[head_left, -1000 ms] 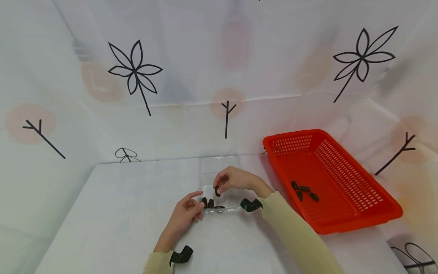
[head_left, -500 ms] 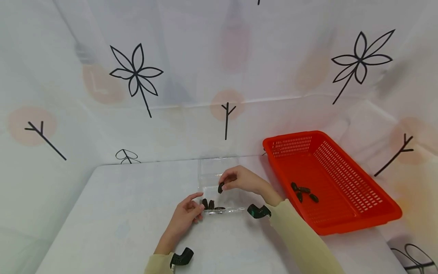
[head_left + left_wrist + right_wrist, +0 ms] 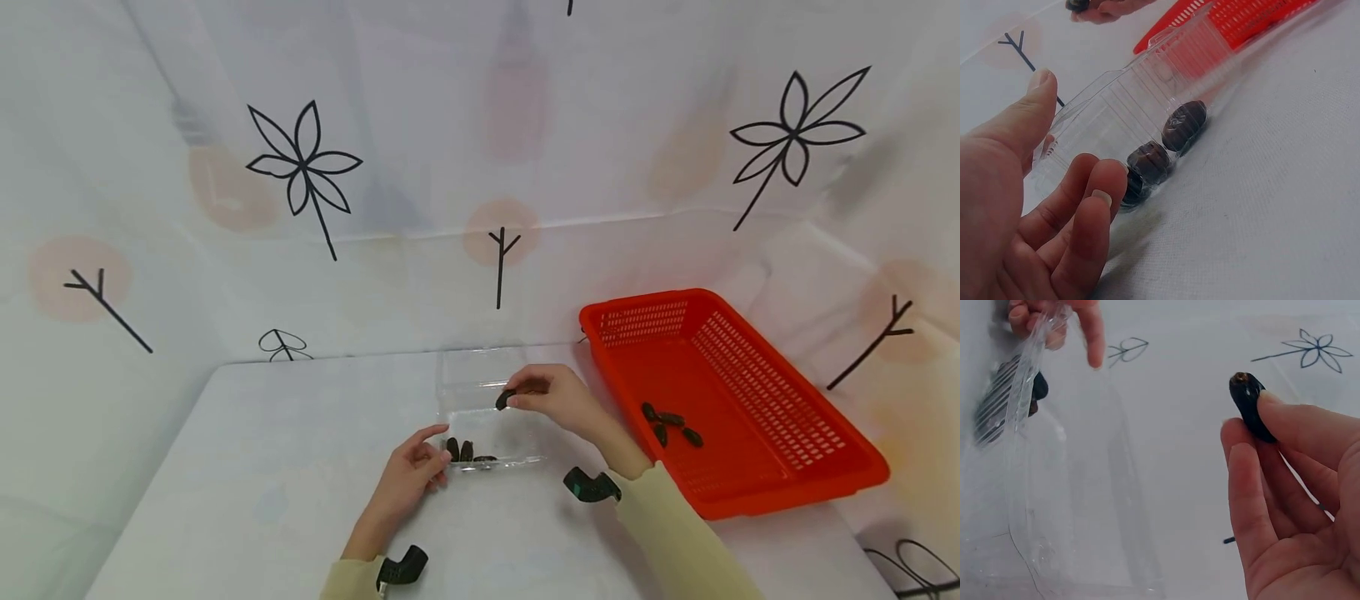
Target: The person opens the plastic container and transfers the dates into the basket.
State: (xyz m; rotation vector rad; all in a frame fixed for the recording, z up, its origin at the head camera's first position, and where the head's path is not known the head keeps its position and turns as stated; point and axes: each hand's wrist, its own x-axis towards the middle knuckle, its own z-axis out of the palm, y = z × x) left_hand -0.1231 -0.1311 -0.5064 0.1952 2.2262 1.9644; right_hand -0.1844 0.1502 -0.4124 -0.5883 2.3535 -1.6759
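A clear plastic box [image 3: 517,437] with its lid raised stands on the white table. Along its front wall lie several dark dates [image 3: 467,451], two roughly upright and one flat; the left wrist view shows dates [image 3: 1184,125] through the plastic. My left hand [image 3: 408,477] holds the box at its front left corner, fingers bent against the wall. Above the box's right side, my right hand [image 3: 562,404] pinches one date [image 3: 1249,406] between thumb and fingertips, its brown stem end showing in the right wrist view.
A red slotted basket [image 3: 750,400] stands at the right of the table, with several dates [image 3: 670,418] lying near its left side. A white cloth [image 3: 420,167] printed with black flowers and twigs hangs behind the table.
My right hand has moved right and slightly up with the date, from low inside the box to above its right side. My left hand stays at the corner.
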